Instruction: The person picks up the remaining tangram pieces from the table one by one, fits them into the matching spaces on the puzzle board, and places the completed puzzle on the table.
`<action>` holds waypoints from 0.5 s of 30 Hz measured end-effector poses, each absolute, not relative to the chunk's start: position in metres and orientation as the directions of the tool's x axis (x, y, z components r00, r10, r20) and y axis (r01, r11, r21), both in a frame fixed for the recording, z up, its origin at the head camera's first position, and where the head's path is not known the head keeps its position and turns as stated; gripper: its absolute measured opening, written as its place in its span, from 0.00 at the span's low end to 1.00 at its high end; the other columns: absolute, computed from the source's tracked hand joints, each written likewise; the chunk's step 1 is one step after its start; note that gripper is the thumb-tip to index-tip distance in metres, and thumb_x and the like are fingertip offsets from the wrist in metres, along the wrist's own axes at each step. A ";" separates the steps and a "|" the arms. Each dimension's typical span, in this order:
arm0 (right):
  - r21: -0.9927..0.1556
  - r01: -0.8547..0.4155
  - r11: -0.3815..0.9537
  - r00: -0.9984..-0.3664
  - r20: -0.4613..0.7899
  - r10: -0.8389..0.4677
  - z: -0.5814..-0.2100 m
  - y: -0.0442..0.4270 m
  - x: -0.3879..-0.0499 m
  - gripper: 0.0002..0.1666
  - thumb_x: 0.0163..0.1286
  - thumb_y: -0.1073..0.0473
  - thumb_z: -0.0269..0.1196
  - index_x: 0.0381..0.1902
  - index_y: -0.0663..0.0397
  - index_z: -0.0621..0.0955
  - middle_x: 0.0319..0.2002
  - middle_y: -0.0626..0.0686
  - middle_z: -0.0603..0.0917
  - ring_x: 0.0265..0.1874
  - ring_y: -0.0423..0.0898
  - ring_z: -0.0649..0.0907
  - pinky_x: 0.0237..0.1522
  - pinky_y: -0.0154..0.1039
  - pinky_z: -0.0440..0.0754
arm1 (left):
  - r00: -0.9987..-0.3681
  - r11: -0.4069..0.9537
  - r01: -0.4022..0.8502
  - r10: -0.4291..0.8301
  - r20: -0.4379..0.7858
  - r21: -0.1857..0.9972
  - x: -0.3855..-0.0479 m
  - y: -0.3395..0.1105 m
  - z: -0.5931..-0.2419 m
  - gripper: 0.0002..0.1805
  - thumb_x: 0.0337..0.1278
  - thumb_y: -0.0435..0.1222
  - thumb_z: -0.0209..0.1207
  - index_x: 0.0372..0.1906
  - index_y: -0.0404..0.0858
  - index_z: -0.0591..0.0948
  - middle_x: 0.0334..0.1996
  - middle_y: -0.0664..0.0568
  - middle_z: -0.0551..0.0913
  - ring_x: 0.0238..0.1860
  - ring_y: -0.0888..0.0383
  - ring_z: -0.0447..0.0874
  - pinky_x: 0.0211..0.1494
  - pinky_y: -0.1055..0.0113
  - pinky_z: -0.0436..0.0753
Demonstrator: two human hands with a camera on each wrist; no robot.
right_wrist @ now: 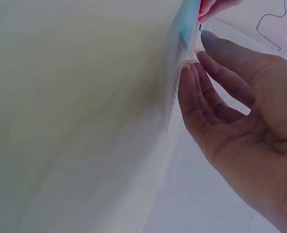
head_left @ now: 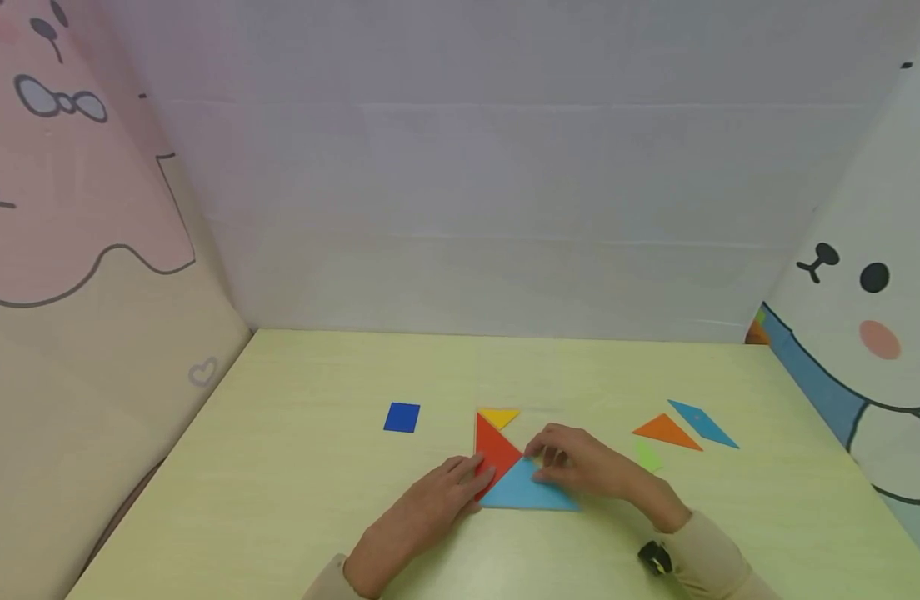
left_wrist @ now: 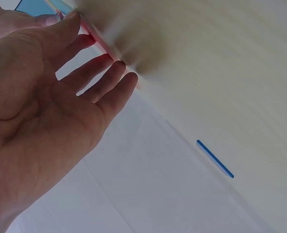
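In the head view, a tabletop (head_left: 295,467) carries flat coloured pieces. Toward the near edge, midway between the side edges, a red triangle (head_left: 494,440) and a light-blue triangle (head_left: 522,492) lie along a shared slanting side. A yellow triangle (head_left: 499,417) lies at the red one's upper side, toward the far edge. The left hand (head_left: 437,496) rests its fingers, only slightly bent, on the red triangle, seemingly to steady it. The right hand (head_left: 583,462), fingers bent, has its thumb over the light-blue triangle and a fingertip near the red one's point, perhaps to keep the two aligned. A dark-blue square (head_left: 402,417) lies nearer the left edge; an orange triangle (head_left: 666,431), a blue parallelogram (head_left: 703,423) and a green triangle (head_left: 648,456) sit toward the right edge, probably set aside to leave working room.

In the left wrist view, the left hand's fingers are spread, tips at the red triangle's edge, gripping nothing visibly; the square shows edge-on.

In the right wrist view, the right hand's fingers curve loosely, thumb apart from them, with nothing visibly pinched; exact contact is unclear.
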State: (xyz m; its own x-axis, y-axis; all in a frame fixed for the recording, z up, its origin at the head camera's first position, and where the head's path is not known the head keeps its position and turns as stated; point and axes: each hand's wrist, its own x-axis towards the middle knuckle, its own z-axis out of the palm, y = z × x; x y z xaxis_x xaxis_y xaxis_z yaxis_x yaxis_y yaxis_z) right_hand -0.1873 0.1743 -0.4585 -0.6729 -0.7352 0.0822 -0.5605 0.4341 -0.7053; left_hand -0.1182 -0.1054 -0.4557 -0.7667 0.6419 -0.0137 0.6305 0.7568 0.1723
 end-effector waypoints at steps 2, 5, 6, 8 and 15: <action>-0.706 -0.569 0.422 -0.673 0.105 -0.732 -0.459 0.177 -0.187 0.13 0.72 0.61 0.68 0.51 0.61 0.83 0.43 0.51 0.83 0.41 0.41 0.82 0.44 0.36 0.85 | -0.762 0.751 0.637 0.647 -0.003 0.177 -0.118 -0.106 -0.455 0.27 0.71 0.40 0.62 0.72 0.42 0.76 0.70 0.47 0.73 0.68 0.51 0.73 0.67 0.63 0.78; -0.703 -0.588 0.399 -0.669 0.146 -0.729 -0.459 0.183 -0.188 0.12 0.72 0.62 0.67 0.50 0.63 0.82 0.43 0.53 0.84 0.40 0.41 0.82 0.43 0.36 0.86 | -0.756 0.741 0.644 0.655 0.011 0.191 -0.118 -0.108 -0.455 0.27 0.71 0.40 0.62 0.72 0.40 0.76 0.70 0.46 0.74 0.68 0.50 0.73 0.67 0.63 0.78; -0.702 -0.593 0.395 -0.668 0.156 -0.727 -0.458 0.185 -0.188 0.12 0.73 0.63 0.67 0.50 0.63 0.82 0.43 0.53 0.84 0.40 0.41 0.82 0.43 0.36 0.86 | -0.755 0.739 0.645 0.656 0.011 0.196 -0.117 -0.108 -0.454 0.27 0.72 0.39 0.62 0.72 0.40 0.76 0.70 0.46 0.74 0.68 0.50 0.73 0.67 0.62 0.78; -0.699 -0.598 0.392 -0.672 0.171 -0.721 -0.458 0.189 -0.188 0.12 0.73 0.63 0.66 0.50 0.63 0.82 0.44 0.54 0.84 0.40 0.41 0.83 0.43 0.37 0.86 | -0.755 0.738 0.642 0.655 0.006 0.209 -0.118 -0.108 -0.455 0.27 0.72 0.39 0.61 0.72 0.40 0.75 0.70 0.46 0.73 0.68 0.50 0.73 0.68 0.62 0.77; -0.678 -0.602 0.423 -0.694 0.180 -0.698 -0.457 0.205 -0.191 0.13 0.74 0.59 0.66 0.51 0.62 0.82 0.45 0.54 0.85 0.42 0.41 0.83 0.46 0.38 0.86 | -0.762 0.742 0.629 0.648 -0.006 0.232 -0.118 -0.106 -0.455 0.27 0.72 0.39 0.61 0.73 0.41 0.75 0.70 0.46 0.74 0.69 0.51 0.72 0.68 0.62 0.77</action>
State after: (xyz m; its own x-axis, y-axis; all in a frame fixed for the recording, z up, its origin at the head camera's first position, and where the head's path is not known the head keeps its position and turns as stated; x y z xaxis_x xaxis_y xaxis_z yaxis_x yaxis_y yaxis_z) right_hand -0.1909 0.2054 -0.4574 -0.6935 -0.6976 0.1802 -0.6016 0.4230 -0.6776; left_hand -0.1183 -0.1064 -0.4553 -0.7619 0.6477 -0.0060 0.6290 0.7420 0.2317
